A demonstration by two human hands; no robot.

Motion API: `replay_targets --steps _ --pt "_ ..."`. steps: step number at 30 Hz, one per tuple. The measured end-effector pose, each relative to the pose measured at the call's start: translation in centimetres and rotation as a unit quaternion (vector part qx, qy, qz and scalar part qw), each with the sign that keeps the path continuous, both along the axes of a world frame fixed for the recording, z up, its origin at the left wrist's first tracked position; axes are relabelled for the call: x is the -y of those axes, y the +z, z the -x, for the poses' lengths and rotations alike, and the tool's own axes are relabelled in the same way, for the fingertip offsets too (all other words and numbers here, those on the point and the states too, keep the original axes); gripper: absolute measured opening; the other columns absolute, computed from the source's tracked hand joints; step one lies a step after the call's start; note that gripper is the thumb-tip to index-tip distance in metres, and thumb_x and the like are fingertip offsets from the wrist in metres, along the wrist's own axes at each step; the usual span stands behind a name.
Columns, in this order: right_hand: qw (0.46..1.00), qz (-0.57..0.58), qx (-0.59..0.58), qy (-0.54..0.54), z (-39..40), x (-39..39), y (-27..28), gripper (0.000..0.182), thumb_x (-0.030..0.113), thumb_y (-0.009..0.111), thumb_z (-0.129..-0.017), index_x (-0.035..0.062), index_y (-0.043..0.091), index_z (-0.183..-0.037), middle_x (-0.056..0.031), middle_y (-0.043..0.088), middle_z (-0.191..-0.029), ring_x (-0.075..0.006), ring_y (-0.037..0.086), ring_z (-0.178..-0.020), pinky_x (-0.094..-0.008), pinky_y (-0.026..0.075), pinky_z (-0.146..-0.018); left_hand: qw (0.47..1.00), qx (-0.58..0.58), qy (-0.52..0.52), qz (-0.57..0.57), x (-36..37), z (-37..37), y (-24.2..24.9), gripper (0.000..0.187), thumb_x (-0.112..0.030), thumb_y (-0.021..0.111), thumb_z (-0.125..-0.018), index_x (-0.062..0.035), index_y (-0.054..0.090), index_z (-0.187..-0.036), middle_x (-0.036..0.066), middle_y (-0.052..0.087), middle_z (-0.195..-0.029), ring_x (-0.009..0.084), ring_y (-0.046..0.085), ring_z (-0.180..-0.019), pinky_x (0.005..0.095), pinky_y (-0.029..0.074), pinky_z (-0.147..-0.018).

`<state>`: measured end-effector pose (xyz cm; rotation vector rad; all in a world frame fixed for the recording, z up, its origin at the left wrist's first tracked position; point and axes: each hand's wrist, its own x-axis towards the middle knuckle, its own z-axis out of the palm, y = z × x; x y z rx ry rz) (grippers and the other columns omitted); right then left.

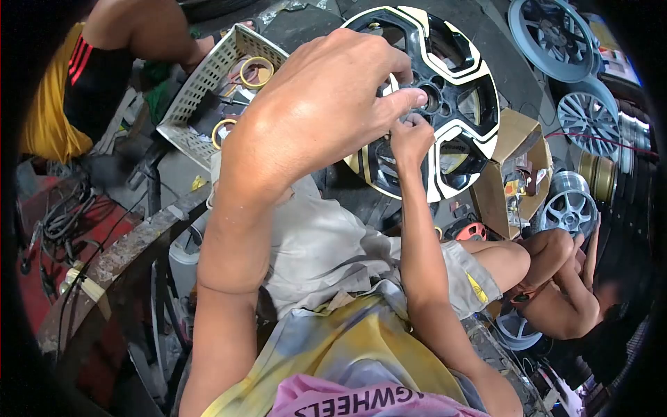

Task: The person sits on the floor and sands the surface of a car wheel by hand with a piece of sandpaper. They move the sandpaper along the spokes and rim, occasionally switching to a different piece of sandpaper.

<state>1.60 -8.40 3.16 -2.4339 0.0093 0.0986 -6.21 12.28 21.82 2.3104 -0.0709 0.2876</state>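
Observation:
A black alloy wheel with pale cream-edged spokes [479, 90] lies in front of me. My left hand [326, 104] is large in view above the wheel's left side, with curled fingers and the thumb pointing towards the hub. Whatever it grips is hidden behind the hand. Just below that thumb, my right hand [413, 141] is closed over the spokes near the hub, its fingertips bunched together. I cannot make out anything between them. The left part of the wheel is covered by my left hand and wrist.
A perforated plastic basket [191, 94] with tape rolls [257, 71] stands to the left. On the right are a cardboard box [497, 184], an orange-red round tool [472, 231] and several other wheels [556, 35]. One person [563, 292] crouches at right; another person's leg [149, 28] shows upper left.

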Motion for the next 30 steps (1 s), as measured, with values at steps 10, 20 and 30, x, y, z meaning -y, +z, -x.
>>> replay_targets --steps 10,20,30 --pt "0.996 0.083 0.018 0.035 -0.9 -1.1 0.6 0.033 0.024 0.078 -0.076 -0.0082 0.074 -0.078 -0.0315 0.070 -0.078 -0.0479 0.072 -0.081 -0.0522 0.055 -0.081 1.000 0.005 0.007 0.011 0.0 0.4 -0.7 0.032 -0.027 0.073 -0.092 0.0013 0.075 -0.106 0.018 0.074 -0.097 0.0349 0.071 -0.081 0.0402 0.056 -0.070" --pt "0.989 0.120 -0.014 0.086 -1.3 -0.6 1.7 0.032 0.022 0.078 -0.075 -0.0091 0.073 -0.078 -0.0334 0.070 -0.081 -0.0496 0.071 -0.083 -0.0507 0.056 -0.081 0.998 -0.052 0.002 0.033 -0.1 0.4 0.2 0.032 -0.029 0.073 -0.092 -0.0002 0.076 -0.105 0.019 0.074 -0.094 0.0335 0.071 -0.083 0.0403 0.055 -0.075" --pt "0.997 0.047 -0.015 0.062 -2.2 3.0 0.2 0.032 0.028 0.071 -0.084 -0.0046 0.072 -0.084 -0.0273 0.069 -0.076 -0.0463 0.069 -0.075 -0.0503 0.052 -0.073 0.999 -0.043 0.022 0.009 -0.1 0.5 0.0 0.035 -0.032 0.071 -0.094 0.0003 0.076 -0.106 0.020 0.074 -0.091 0.0343 0.073 -0.086 0.0408 0.056 -0.078"
